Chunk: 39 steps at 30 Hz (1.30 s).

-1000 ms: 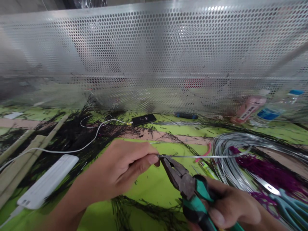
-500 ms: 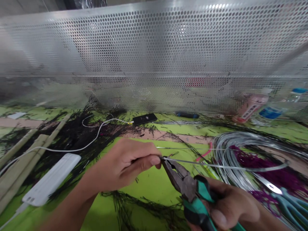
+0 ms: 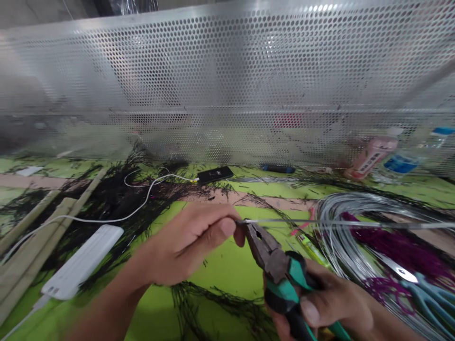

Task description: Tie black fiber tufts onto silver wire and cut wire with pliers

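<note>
My left hand (image 3: 185, 244) pinches the end of a thin steel wire (image 3: 320, 222) between thumb and forefinger. The wire runs level to the right, out to the frame's edge. My right hand (image 3: 330, 303) is closed round the green and black handles of a pair of pliers (image 3: 273, 265). The pliers' jaws meet the wire right beside my left fingertips. A large coil of the same wire (image 3: 344, 213) lies on the green table (image 3: 220, 270) to the right.
A perforated metal screen (image 3: 227, 85) walls off the back. Black feathery strands (image 3: 113, 199), a white power bank (image 3: 81, 263) with cable, a black phone (image 3: 215, 174), purple strands (image 3: 398, 246), blue scissors (image 3: 430, 296) and two bottles (image 3: 371, 154) lie around.
The free wire has swung up from a downward slant to level and now reaches the right edge. Both hands with the pliers have risen slightly.
</note>
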Each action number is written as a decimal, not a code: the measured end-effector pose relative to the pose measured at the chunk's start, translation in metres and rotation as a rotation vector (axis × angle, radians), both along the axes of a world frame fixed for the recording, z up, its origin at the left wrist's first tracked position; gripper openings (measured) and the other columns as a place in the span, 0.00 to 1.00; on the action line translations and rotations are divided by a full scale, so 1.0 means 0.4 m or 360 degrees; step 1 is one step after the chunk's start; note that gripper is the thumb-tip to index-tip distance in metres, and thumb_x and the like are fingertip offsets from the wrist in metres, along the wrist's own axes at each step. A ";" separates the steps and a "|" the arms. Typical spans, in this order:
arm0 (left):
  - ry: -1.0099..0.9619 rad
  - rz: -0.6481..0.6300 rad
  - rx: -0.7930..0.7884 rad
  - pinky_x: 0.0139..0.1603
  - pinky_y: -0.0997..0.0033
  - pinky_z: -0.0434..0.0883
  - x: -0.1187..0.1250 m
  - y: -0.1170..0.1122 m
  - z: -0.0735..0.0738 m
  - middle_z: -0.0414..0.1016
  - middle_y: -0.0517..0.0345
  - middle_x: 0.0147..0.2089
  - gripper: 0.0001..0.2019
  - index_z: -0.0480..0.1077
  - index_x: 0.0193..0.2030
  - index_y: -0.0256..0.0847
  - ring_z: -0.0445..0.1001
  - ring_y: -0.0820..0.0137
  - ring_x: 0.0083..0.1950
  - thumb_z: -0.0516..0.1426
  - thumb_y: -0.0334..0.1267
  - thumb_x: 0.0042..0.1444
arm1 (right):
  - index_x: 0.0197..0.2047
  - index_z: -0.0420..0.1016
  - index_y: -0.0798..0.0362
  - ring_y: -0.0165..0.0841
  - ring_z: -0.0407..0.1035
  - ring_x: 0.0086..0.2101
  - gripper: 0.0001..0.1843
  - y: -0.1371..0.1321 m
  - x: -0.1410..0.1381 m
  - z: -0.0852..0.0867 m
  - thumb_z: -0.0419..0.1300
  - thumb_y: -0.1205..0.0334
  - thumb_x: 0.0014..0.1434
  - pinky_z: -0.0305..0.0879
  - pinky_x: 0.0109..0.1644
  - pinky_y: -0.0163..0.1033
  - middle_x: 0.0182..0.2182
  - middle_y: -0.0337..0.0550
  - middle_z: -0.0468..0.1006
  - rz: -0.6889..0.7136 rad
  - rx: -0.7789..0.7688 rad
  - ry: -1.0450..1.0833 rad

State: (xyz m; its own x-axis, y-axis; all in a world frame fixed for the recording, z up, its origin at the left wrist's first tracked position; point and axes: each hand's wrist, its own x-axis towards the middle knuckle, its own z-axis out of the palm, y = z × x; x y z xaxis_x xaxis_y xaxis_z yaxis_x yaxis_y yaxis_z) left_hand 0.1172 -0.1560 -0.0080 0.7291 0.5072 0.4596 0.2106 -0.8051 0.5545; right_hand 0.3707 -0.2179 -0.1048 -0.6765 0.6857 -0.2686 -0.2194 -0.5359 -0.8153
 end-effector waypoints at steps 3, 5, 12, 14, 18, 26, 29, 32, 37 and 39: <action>0.0016 0.0057 -0.0163 0.35 0.77 0.62 0.002 -0.015 0.005 0.67 0.67 0.30 0.14 0.68 0.37 0.43 0.66 0.77 0.31 0.47 0.36 0.74 | 0.34 0.75 0.60 0.25 0.68 0.23 0.27 -0.007 0.003 -0.006 0.78 0.48 0.40 0.62 0.25 0.28 0.26 0.45 0.77 -0.0052 0.0063 0.0000; 0.0035 0.0133 -0.0177 0.35 0.76 0.61 0.007 -0.024 0.008 0.67 0.67 0.30 0.14 0.65 0.34 0.42 0.66 0.78 0.32 0.47 0.35 0.74 | 0.35 0.75 0.60 0.25 0.67 0.24 0.27 -0.007 -0.005 -0.003 0.76 0.47 0.43 0.60 0.26 0.28 0.26 0.45 0.76 -0.0024 0.0123 0.0067; -0.0057 0.0381 -0.0202 0.32 0.74 0.59 0.044 -0.057 -0.006 0.59 0.68 0.26 0.17 0.59 0.31 0.42 0.61 0.77 0.28 0.45 0.38 0.75 | 0.37 0.71 0.57 0.25 0.65 0.24 0.21 -0.001 -0.052 0.014 0.68 0.46 0.59 0.60 0.27 0.30 0.25 0.42 0.73 0.0074 0.0433 0.0217; -0.0080 0.0434 -0.0164 0.30 0.74 0.59 0.053 -0.064 -0.012 0.58 0.68 0.25 0.17 0.58 0.31 0.42 0.60 0.77 0.26 0.45 0.38 0.75 | 0.39 0.70 0.56 0.25 0.66 0.24 0.22 -0.002 -0.064 0.008 0.66 0.45 0.60 0.61 0.28 0.31 0.26 0.41 0.72 0.0048 0.0464 0.0204; -0.0122 0.0508 -0.0117 0.30 0.74 0.60 0.067 -0.072 -0.018 0.59 0.68 0.25 0.17 0.59 0.31 0.42 0.61 0.77 0.26 0.45 0.38 0.75 | 0.40 0.67 0.54 0.26 0.65 0.25 0.22 -0.004 -0.081 -0.004 0.63 0.43 0.63 0.60 0.30 0.33 0.27 0.40 0.72 -0.0092 0.0645 0.0008; -0.0233 0.0829 0.0086 0.24 0.73 0.57 0.027 -0.059 0.005 0.59 0.66 0.23 0.16 0.62 0.31 0.42 0.59 0.76 0.23 0.47 0.36 0.73 | 0.41 0.67 0.54 0.31 0.65 0.30 0.25 -0.014 -0.071 0.041 0.55 0.37 0.66 0.62 0.34 0.37 0.29 0.41 0.72 -0.0226 0.0998 -0.0732; -0.0264 0.0902 -0.0058 0.22 0.72 0.55 0.010 -0.054 0.011 0.55 0.67 0.22 0.16 0.67 0.35 0.43 0.55 0.75 0.22 0.47 0.43 0.74 | 0.38 0.68 0.53 0.29 0.60 0.27 0.21 -0.006 -0.061 0.071 0.57 0.42 0.67 0.58 0.30 0.35 0.27 0.38 0.68 -0.0262 0.1233 -0.0823; -0.0187 0.0823 -0.0073 0.21 0.74 0.54 0.015 -0.051 0.010 0.55 0.68 0.22 0.13 0.70 0.38 0.42 0.54 0.76 0.22 0.49 0.43 0.73 | 0.39 0.69 0.52 0.29 0.58 0.27 0.15 0.007 -0.051 0.074 0.56 0.48 0.68 0.56 0.29 0.36 0.27 0.37 0.66 -0.0428 0.1448 -0.1009; -0.0229 0.0864 0.0008 0.22 0.75 0.53 0.030 -0.058 0.009 0.55 0.68 0.23 0.10 0.70 0.41 0.43 0.53 0.77 0.22 0.50 0.41 0.73 | 0.54 0.71 0.51 0.35 0.67 0.32 0.15 0.061 -0.038 0.045 0.59 0.54 0.68 0.64 0.36 0.38 0.34 0.43 0.76 -0.0816 0.1707 -0.1243; -0.0236 0.0839 -0.0012 0.21 0.75 0.53 0.030 -0.066 0.012 0.54 0.68 0.24 0.10 0.70 0.42 0.43 0.52 0.77 0.22 0.50 0.41 0.73 | 0.58 0.71 0.52 0.37 0.71 0.36 0.17 0.102 -0.040 0.041 0.58 0.56 0.68 0.67 0.38 0.39 0.40 0.47 0.78 -0.0956 0.1891 -0.1255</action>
State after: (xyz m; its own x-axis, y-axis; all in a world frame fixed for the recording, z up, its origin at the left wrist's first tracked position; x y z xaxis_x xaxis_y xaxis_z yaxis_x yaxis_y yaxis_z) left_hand 0.1291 -0.1823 -0.0033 0.3029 0.7901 0.5330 0.5035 -0.6075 0.6143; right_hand 0.3545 -0.1771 -0.0886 -0.1864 0.8652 0.4654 0.5180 0.4891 -0.7018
